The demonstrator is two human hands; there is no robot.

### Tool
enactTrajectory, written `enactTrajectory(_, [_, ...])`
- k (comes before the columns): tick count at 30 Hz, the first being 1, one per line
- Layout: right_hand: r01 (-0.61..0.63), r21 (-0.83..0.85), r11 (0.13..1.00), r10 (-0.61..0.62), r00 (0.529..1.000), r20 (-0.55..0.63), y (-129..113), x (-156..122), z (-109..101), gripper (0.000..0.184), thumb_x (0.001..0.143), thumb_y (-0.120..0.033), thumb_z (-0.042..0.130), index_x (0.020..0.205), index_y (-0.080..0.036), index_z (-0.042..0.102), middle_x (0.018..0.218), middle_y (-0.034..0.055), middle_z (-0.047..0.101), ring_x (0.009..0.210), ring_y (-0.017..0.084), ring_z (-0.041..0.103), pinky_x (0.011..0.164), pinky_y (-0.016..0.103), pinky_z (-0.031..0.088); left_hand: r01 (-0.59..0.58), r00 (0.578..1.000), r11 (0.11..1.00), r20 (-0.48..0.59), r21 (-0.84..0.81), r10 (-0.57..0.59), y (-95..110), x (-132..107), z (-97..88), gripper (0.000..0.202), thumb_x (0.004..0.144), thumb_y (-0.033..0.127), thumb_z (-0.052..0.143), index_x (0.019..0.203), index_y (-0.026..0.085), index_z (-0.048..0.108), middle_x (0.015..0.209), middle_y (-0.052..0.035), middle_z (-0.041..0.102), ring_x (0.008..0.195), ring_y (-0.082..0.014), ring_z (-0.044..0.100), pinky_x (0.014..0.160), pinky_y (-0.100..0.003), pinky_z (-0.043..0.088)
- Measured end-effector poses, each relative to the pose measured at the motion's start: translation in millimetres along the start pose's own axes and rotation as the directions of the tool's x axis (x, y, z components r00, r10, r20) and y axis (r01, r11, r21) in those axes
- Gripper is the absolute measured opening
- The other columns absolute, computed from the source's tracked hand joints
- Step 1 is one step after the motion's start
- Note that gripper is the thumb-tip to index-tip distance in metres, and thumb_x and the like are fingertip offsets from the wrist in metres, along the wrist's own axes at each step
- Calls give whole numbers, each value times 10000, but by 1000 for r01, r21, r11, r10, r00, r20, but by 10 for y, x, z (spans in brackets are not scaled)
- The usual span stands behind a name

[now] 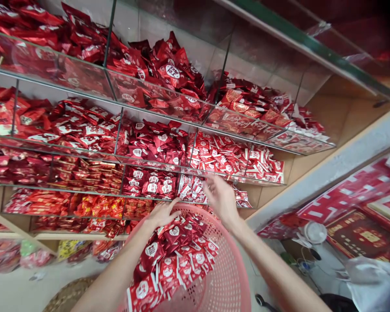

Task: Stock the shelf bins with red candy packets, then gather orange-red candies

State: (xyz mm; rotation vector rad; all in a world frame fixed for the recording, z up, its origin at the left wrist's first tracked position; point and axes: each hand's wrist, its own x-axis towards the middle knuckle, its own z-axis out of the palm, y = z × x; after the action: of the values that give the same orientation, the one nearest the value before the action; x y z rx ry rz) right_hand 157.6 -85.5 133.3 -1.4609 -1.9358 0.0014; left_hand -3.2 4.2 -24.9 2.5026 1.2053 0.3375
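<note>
A pink perforated plastic basket (229, 260) stands below the shelves, with a pile of small red packets (173, 234) inside it. My left hand (160, 215) rests at the basket's far rim, its fingers stretched out and the thumb apart. No packet shows in it. My right hand (221, 200) is raised over the right part of the rim, beside a low shelf compartment of small white-and-red packets (191, 188). Its fingers are loosely curved and apart, somewhat blurred, and nothing is visible in them. Dark red packets (151, 183) with white labels fill the compartment just left of these.
Tiered shelves with clear fronts and dividers (156, 108) hold heaps of red packets. A glass shelf edge (279, 37) juts out overhead. Bagged goods (71, 251) lie under the shelves beside a woven basket (68, 294). On the right are red boxes (364, 234) and a white bag (373, 277).
</note>
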Motion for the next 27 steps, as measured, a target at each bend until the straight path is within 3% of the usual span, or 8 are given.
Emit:
enactTrajectory(2, [-14, -84, 996, -1, 986, -166, 247, 309, -208, 274, 825, -271, 410, 1061, -170, 506, 846, 55, 612, 751, 161, 558, 722, 303, 430, 10, 1000, 1000, -2, -10, -10, 8, -5, -6, 572, 834, 571, 264, 1340, 317, 188, 1095, -49, 595, 1000, -234, 554, 829, -337, 394])
enactTrajectory(5, [-109, -250, 962, 40, 963, -265, 582, 683, -379, 288, 769, -314, 487, 1008, -155, 513, 921, 101, 594, 861, 220, 530, 775, 366, 402, 14, 1000, 1000, 0, -15, -14, 15, -14, -14, 577, 831, 565, 282, 1343, 320, 178, 1088, -50, 600, 988, -236, 558, 819, -336, 396])
enactTrajectory(10, [-314, -282, 906, 273, 946, -175, 902, 973, -355, 371, 687, -420, 569, 956, -173, 504, 844, 90, 609, 814, 236, 544, 711, 354, 403, 15, 1000, 1000, -14, 13, -15, 21, -19, -23, 561, 830, 571, 270, 1330, 323, 217, 1093, -52, 595, 998, -238, 548, 836, -347, 384])
enactTrajectory(15, [-345, -235, 909, 311, 935, -169, 993, 999, -296, 336, 654, -345, 603, 933, -184, 509, 803, 57, 614, 776, 205, 562, 697, 320, 401, 2, 1000, 1000, -15, 26, -1, 25, -12, -19, 553, 833, 562, 276, 1329, 327, 209, 1115, -46, 583, 995, -232, 548, 836, -339, 384])
enactTrajectory(19, [-316, -111, 942, 294, 938, -182, 995, 972, -371, 346, 652, -289, 595, 964, -165, 512, 744, 26, 606, 670, 166, 547, 656, 305, 410, 21, 1000, 999, -9, 39, -20, 29, -9, -23, 564, 831, 571, 267, 1329, 312, 217, 1041, -49, 610, 970, -229, 558, 829, -332, 385])
enactTrajectory(23, [-215, 119, 969, 240, 934, -265, 810, 753, -507, 403, 654, -350, 617, 996, -161, 520, 850, 47, 599, 666, 135, 523, 662, 307, 427, 25, 1000, 999, 4, 41, -25, 35, -9, -38, 570, 829, 574, 272, 1329, 306, 222, 1034, -51, 610, 981, -229, 553, 836, -330, 383])
enactTrajectory(25, [-195, 326, 925, 281, 929, -240, 651, 514, -531, 418, 673, -382, 615, 1019, -168, 516, 889, 56, 595, 714, 136, 536, 681, 309, 440, 28, 1000, 999, 10, 44, -28, 36, -8, -38, 574, 827, 575, 277, 1330, 304, 218, 1026, -51, 613, 978, -232, 555, 832, -331, 386])
enactTrajectory(27, [-261, 573, 777, 364, 929, -70, 499, 205, -495, 396, 708, -393, 592, 1034, -181, 514, 892, 54, 602, 760, 144, 559, 690, 312, 456, 33, 999, 998, 8, 45, -33, 35, -5, -29, 576, 826, 574, 283, 1331, 306, 215, 1038, -52, 610, 978, -233, 556, 830, -331, 388])
